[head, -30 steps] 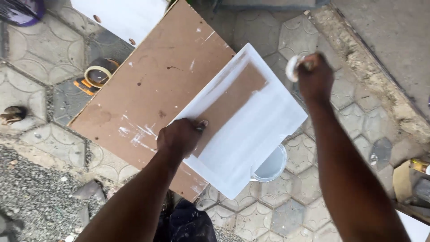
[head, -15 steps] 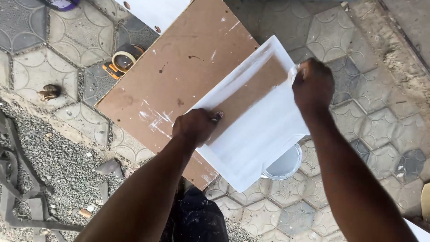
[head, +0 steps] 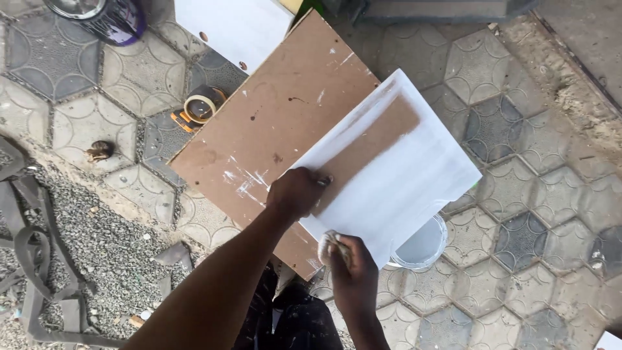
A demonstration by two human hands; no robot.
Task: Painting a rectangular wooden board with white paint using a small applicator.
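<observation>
A white-painted panel with one bare brown strip lies tilted on a larger brown board. My left hand presses down on the panel's near left edge, fingers curled on the brown strip. My right hand is closed around a small whitish rag or sponge at the panel's near corner, just off its lower edge.
A white paint bucket sits half under the panel. A tape roll and orange tool lie left of the board, a purple can at top left, another white panel behind. Grey straps lie on gravel, lower left.
My right hand with the rag has swept from the panel's far right corner down along it to the near corner. The left hand has stayed on the panel.
</observation>
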